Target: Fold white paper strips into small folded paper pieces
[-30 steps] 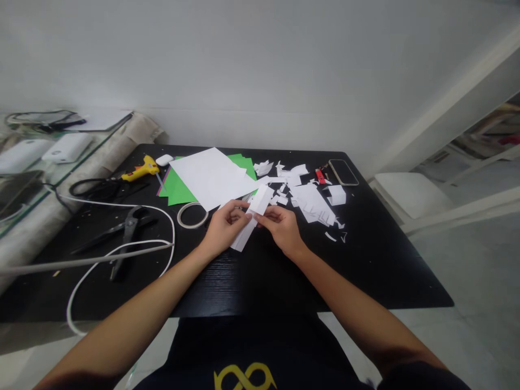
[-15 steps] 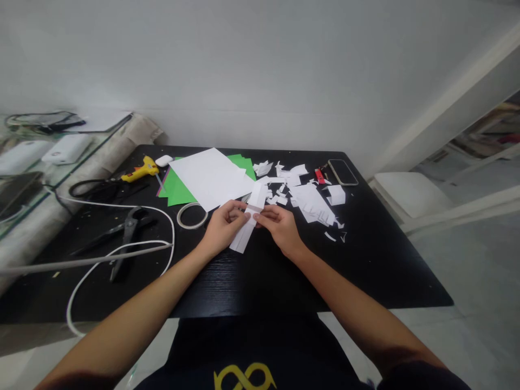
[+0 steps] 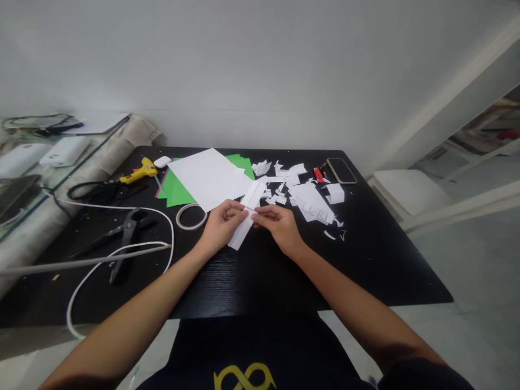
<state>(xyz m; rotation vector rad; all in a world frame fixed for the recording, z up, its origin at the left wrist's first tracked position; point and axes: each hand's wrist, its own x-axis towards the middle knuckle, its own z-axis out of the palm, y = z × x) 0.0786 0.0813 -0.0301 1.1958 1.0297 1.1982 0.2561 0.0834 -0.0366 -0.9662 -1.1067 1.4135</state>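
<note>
Between my two hands is a long folded strip of white paper (image 3: pixel 242 233), creased along its length and slanting up to the right. My left hand (image 3: pixel 222 223) pinches its left edge with thumb and fingertips. On the opposite edge, my right hand (image 3: pixel 279 223) grips the strip the same way, the two thumbs close together near its middle. Just past the fingers, the strip's far end overlaps white scraps on the table. A large white sheet (image 3: pixel 209 176) lies over green paper (image 3: pixel 175 189) behind my left hand. Beside that hand rests a roll of tape (image 3: pixel 179 221).
On the black table (image 3: pixel 325 276), scissors (image 3: pixel 129 233) and a white cable (image 3: pixel 173 233) lie left, below a yellow glue gun (image 3: pixel 142 170). Paper scraps (image 3: pixel 311 200), a red object (image 3: pixel 318 174) and a phone (image 3: pixel 342 170) lie right. A white stool (image 3: pixel 406 187) stands beyond the right edge.
The strip has turned slightly in my fingers, and its raised upper part now lies flatter. Both hands keep their pinch in nearly the same place.
</note>
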